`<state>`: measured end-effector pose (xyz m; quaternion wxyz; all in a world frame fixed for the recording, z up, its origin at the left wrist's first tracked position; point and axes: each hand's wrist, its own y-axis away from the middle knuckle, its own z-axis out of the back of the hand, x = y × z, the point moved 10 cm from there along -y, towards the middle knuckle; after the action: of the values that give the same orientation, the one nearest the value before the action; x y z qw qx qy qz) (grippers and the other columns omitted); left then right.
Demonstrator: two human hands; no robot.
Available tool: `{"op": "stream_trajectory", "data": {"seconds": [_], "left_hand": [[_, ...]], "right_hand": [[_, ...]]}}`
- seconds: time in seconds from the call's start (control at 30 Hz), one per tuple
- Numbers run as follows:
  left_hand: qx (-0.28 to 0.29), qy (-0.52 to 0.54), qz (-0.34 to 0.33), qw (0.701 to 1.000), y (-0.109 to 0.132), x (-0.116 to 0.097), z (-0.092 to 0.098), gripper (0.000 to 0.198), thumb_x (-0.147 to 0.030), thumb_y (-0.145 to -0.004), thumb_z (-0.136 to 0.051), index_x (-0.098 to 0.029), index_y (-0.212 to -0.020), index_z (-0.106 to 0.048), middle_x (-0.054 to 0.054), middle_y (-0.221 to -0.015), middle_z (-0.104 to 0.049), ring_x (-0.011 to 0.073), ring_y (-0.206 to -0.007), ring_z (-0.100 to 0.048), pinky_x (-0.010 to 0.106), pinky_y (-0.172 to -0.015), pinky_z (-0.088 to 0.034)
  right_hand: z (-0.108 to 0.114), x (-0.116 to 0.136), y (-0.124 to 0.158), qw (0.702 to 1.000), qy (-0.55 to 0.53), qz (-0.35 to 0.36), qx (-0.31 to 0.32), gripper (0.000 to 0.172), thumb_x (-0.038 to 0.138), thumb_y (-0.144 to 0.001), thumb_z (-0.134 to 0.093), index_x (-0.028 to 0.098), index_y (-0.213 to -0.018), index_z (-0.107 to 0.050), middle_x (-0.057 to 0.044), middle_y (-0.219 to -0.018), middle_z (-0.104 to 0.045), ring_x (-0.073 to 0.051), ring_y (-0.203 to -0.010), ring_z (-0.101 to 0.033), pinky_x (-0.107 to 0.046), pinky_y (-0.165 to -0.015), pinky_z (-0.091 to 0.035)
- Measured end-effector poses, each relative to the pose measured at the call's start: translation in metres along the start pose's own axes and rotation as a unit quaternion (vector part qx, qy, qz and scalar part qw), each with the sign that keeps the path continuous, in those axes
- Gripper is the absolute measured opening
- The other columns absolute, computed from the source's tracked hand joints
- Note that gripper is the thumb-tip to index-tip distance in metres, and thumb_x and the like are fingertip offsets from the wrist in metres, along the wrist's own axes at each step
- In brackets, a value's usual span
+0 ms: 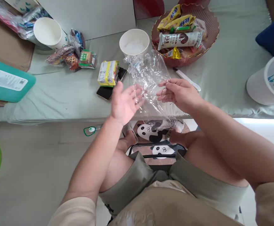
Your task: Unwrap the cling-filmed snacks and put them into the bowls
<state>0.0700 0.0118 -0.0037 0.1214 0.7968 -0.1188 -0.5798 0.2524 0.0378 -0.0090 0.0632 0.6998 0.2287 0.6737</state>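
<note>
A crumpled clear plastic bag [148, 75] stretches from beside a white paper cup [134, 42] to over the table's front edge. At its left side is my left hand [126, 102], palm up with the fingers spread and the fingertips against or behind the film. On the bag's right side, the thumb and forefinger of my right hand [181, 94] come together at the film, pinching it; the other fingers are loosely curled. Left of the bag, a yellow-and-white snack packet [108, 73] lies on a dark phone [105, 92]. A white-handled knife [187, 79] lies behind my right hand.
A pink ribbed bowl [213, 34] holds several wrapped snacks at the back. To the left are a second paper cup [48, 33], several small snack packs [87, 59] and a teal container [21, 91]. A white bin [256, 83] stands at right; a panda-patterned stool [159, 152] is below.
</note>
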Motion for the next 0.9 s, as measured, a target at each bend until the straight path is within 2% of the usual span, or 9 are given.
{"op": "stream_trajectory", "data": {"seconds": [0.07,0.13,0.23,0.33,0.43,0.57,0.7,0.8,0.9], "left_hand": [[0.049,0.006,0.049,0.998,0.003,0.014,-0.02,0.045,-0.061,-0.082,-0.075,-0.021,-0.101,-0.065,0.01,-0.104,-0.071,0.0258,-0.096,-0.075,0.035,-0.074,-0.061],[0.061,-0.004,0.078,0.995,0.004,0.024,-0.028,0.036,-0.045,-0.076,-0.084,-0.021,-0.093,-0.064,0.005,-0.091,-0.069,0.0168,-0.074,-0.071,0.025,-0.06,-0.054],[0.028,-0.028,0.089,0.995,0.003,0.029,-0.024,0.03,-0.029,-0.076,-0.084,-0.019,-0.075,-0.055,-0.005,-0.065,-0.052,0.0035,-0.045,-0.044,0.017,-0.042,-0.028],[-0.006,-0.015,0.068,0.998,0.0,0.024,-0.017,0.034,-0.028,-0.082,-0.078,-0.02,-0.07,-0.047,-0.009,-0.058,-0.038,0.0015,-0.041,-0.03,0.017,-0.04,-0.018],[-0.031,0.041,0.051,0.997,-0.005,0.016,-0.009,0.033,-0.039,-0.088,-0.068,-0.021,-0.071,-0.046,-0.008,-0.058,-0.038,0.0036,-0.041,-0.032,0.019,-0.04,-0.022],[0.017,0.116,0.072,0.991,-0.007,0.014,-0.011,0.014,-0.033,-0.077,-0.062,-0.022,-0.086,-0.059,-0.001,-0.082,-0.064,0.0107,-0.061,-0.059,0.021,-0.046,-0.039],[0.093,0.051,0.057,0.993,-0.001,0.011,-0.016,0.04,-0.026,-0.063,-0.078,-0.024,-0.101,-0.067,0.001,-0.104,-0.07,0.0118,-0.077,-0.064,0.018,-0.048,-0.039],[0.13,-0.007,0.03,0.991,0.004,0.008,-0.017,0.046,-0.032,-0.064,-0.084,-0.024,-0.108,-0.072,0.003,-0.113,-0.071,0.0123,-0.082,-0.063,0.018,-0.051,-0.044],[0.167,-0.061,0.006,0.984,0.009,0.007,-0.021,0.054,-0.033,-0.065,-0.085,-0.023,-0.117,-0.073,0.008,-0.127,-0.071,0.0195,-0.101,-0.067,0.021,-0.06,-0.053]], "right_hand": [[-0.001,-0.001,0.0,1.0,-0.005,-0.003,-0.006,0.014,0.031,-0.1,-0.058,0.022,-0.097,-0.068,-0.005,-0.082,-0.072,-0.016,-0.073,-0.073,-0.034,-0.078,-0.064],[-0.002,-0.003,0.0,1.0,0.005,-0.005,-0.011,0.013,0.031,-0.099,-0.059,0.022,-0.096,-0.068,-0.004,-0.079,-0.07,-0.016,-0.073,-0.073,-0.035,-0.078,-0.063],[0.001,-0.002,0.001,0.999,0.01,0.004,-0.035,0.013,0.027,-0.1,-0.057,0.022,-0.096,-0.068,-0.003,-0.074,-0.066,-0.015,-0.07,-0.07,-0.033,-0.077,-0.063],[0.005,0.0,0.003,0.998,-0.003,0.008,-0.055,0.015,0.025,-0.101,-0.054,0.02,-0.097,-0.067,-0.002,-0.072,-0.064,-0.013,-0.065,-0.068,-0.03,-0.072,-0.062],[0.006,0.001,0.004,0.998,-0.016,0.01,-0.059,0.017,0.023,-0.103,-0.051,0.018,-0.099,-0.067,-0.001,-0.071,-0.066,-0.011,-0.062,-0.067,-0.026,-0.068,-0.06],[0.008,0.001,0.005,0.997,-0.037,0.006,-0.07,0.02,0.02,-0.104,-0.048,0.018,-0.095,-0.066,0.0,-0.066,-0.065,-0.01,-0.057,-0.068,-0.023,-0.06,-0.056],[0.011,0.0,0.003,0.995,-0.047,0.011,-0.086,0.023,0.017,-0.104,-0.047,0.019,-0.091,-0.066,0.002,-0.061,-0.062,-0.01,-0.054,-0.067,-0.023,-0.059,-0.056],[0.014,0.002,0.002,0.994,-0.042,0.024,-0.096,0.024,0.017,-0.105,-0.047,0.019,-0.09,-0.066,0.002,-0.06,-0.062,-0.01,-0.054,-0.067,-0.023,-0.059,-0.057],[0.019,0.002,0.002,0.992,-0.034,0.024,-0.115,0.022,0.017,-0.105,-0.047,0.019,-0.092,-0.065,0.001,-0.063,-0.065,-0.009,-0.054,-0.067,-0.021,-0.058,-0.056]]}}
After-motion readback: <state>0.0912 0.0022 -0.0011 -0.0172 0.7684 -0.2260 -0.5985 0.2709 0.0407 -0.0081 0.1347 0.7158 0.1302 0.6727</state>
